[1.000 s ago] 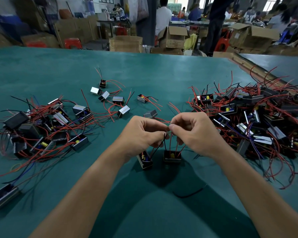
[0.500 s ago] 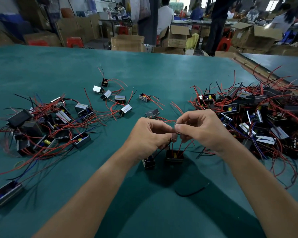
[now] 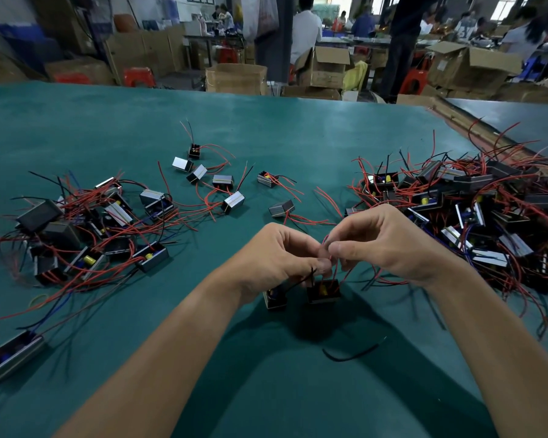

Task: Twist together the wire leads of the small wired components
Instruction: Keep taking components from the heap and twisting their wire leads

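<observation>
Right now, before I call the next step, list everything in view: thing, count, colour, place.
table: one, teal, fills the view
wired components: two, black, beneath the hands
red leads: few, red, between both hands
left pile: many, black-silver with red wires, table's left
right pile: many, same colours, table's right
scattered components: about seven, silver-black, between the piles
loose wire: one, black, nearest the person
boxes: several, brown, behind the table
people: several, far background
left hand: one, pinching the leads
right hand: one, pinching the leads
</observation>
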